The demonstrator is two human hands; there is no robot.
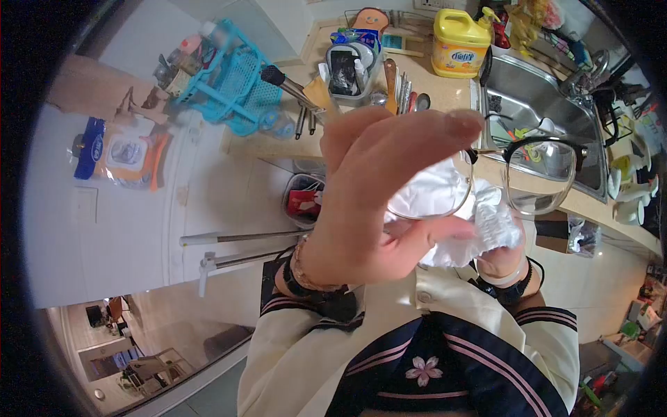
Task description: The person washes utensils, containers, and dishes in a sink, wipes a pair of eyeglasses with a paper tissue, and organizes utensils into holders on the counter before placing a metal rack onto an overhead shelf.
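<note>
Large in the foreground, my left hand (361,194) is raised with its index finger and thumb apart. Eyeglasses (540,213) appear close to the camera; the index finger covers the upper part of one lens, and contact with the frame is unclear. Beyond that lens is a crumpled white cloth (458,254) with a gathered, elastic-looking edge. The left thumb overlaps the cloth in view; whether it touches is unclear. Lower right, my right hand (501,263) grips the cloth's gathered edge, its fingers partly hidden.
Across the counter (445,94) stand a yellow jug (461,59), a tub of items (354,73) and utensils. A metal sink (507,76) holding dishes is at right. On the left are a blue basket (240,80) and a wipes pack (125,153). Metal poles (243,238) stick out below.
</note>
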